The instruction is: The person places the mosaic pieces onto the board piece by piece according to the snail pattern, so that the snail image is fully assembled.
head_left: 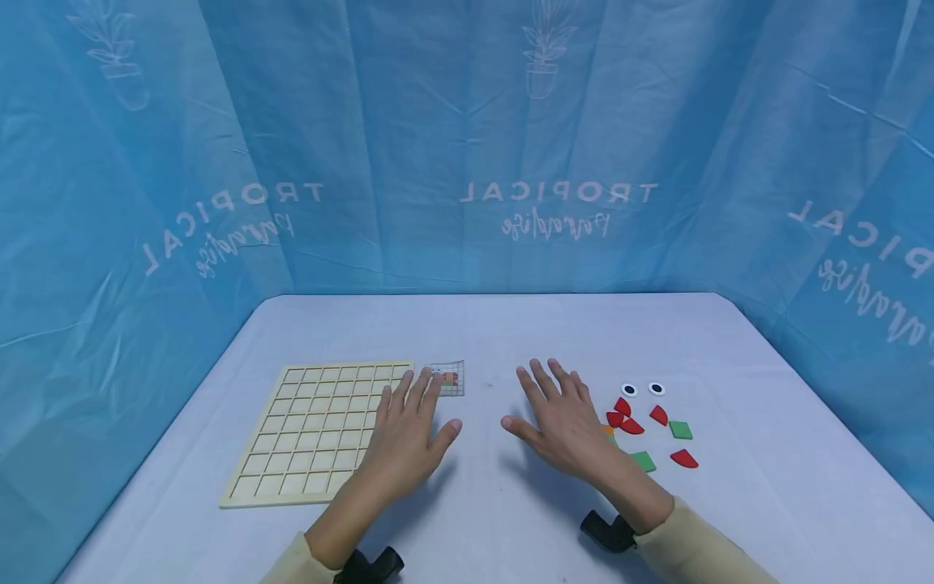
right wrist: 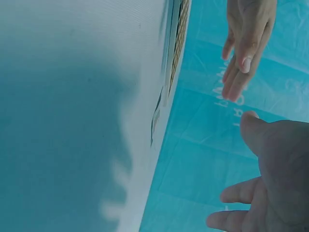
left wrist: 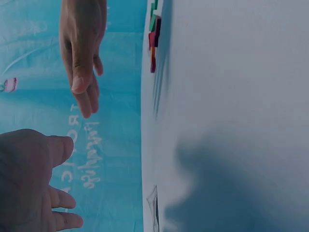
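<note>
My left hand [head_left: 405, 442] hovers palm down with spread fingers, partly over the right side of a pale wooden grid board [head_left: 314, 418]. Just beyond its fingertips lies a small printed card [head_left: 454, 378], partly hidden by the fingers. My right hand [head_left: 567, 426] is also raised above the table, fingers spread and holding nothing. Beside it on the right are several red quarter-round pieces [head_left: 684, 458], green pieces [head_left: 681, 430], an orange piece [head_left: 607, 430] partly covered by the hand, and two round eye pieces [head_left: 629, 390]. Both wrist views show the hands held above the tabletop.
The table has a white cover [head_left: 496, 519]. A blue curtain [head_left: 467, 146] with plant prints and mirrored lettering surrounds its back and sides. Black wrist-worn devices [head_left: 611, 531] sit under both forearms, near the beige sleeves [head_left: 700, 543].
</note>
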Tool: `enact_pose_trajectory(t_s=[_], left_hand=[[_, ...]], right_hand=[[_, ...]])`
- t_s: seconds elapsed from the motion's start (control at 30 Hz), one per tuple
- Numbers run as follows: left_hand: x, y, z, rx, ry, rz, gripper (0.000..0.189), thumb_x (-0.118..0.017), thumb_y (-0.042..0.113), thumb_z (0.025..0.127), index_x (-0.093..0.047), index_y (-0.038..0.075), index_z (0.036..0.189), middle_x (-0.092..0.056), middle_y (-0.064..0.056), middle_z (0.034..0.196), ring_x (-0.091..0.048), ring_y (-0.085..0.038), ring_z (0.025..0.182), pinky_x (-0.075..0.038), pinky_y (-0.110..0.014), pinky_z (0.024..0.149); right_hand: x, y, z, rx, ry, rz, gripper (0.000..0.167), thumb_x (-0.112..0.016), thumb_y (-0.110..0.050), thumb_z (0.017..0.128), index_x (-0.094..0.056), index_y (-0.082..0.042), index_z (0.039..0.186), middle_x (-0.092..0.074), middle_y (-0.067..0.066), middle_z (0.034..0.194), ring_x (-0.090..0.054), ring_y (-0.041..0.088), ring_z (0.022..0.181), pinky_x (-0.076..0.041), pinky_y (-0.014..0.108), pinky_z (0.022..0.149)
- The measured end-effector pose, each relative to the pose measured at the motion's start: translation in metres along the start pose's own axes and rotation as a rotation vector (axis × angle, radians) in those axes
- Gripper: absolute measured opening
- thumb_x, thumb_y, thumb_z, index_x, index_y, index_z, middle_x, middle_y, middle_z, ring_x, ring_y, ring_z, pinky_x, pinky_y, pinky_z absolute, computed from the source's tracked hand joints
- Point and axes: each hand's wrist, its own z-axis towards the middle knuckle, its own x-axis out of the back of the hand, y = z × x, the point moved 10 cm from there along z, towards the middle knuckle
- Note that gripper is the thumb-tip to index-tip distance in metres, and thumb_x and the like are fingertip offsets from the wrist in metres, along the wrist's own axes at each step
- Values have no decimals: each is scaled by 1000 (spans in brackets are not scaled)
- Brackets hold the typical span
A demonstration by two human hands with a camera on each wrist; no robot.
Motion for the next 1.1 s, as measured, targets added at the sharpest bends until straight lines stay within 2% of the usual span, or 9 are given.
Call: enact_pose_trajectory(t_s=[0.3,0.67,0.87,1.1], left_hand=[[18,-24,0,10,84,-26,67,-56,40,92,-35,4,145,-32,-16,153,-22,-37,143,-15,-60,114],[32,-54,-3,43,82,-132,65,-57,35,92,-34,8,146,-33,-14,152,-22,-37,142,-18,-64,110],[42,-73,-4,66,83,-206,63,-58,31,92,-34,9,146,-36,-16,151,-22,-39,141,-18,-67,108],[47,-97,-9,105,65,-250,61,-55,35,94,-34,12,146,-34,-19,150,-22,-41,140,-26,-70,104]], right_hand=[[-6,-10,15,-7,-17,76,78,-59,-55,84,-35,-16,146,-33,11,153,-25,36,143,-22,58,114],[-17,-20,30,-5,-33,161,73,-58,-54,86,-37,-17,146,-37,8,151,-29,33,141,-24,55,113],[-21,-26,38,23,-20,189,69,-57,-52,87,-40,-17,144,-42,9,149,-34,33,138,-27,54,111],[-29,-30,50,40,-46,203,67,-55,-51,89,-41,-16,143,-43,9,148,-36,33,137,-29,54,110]])
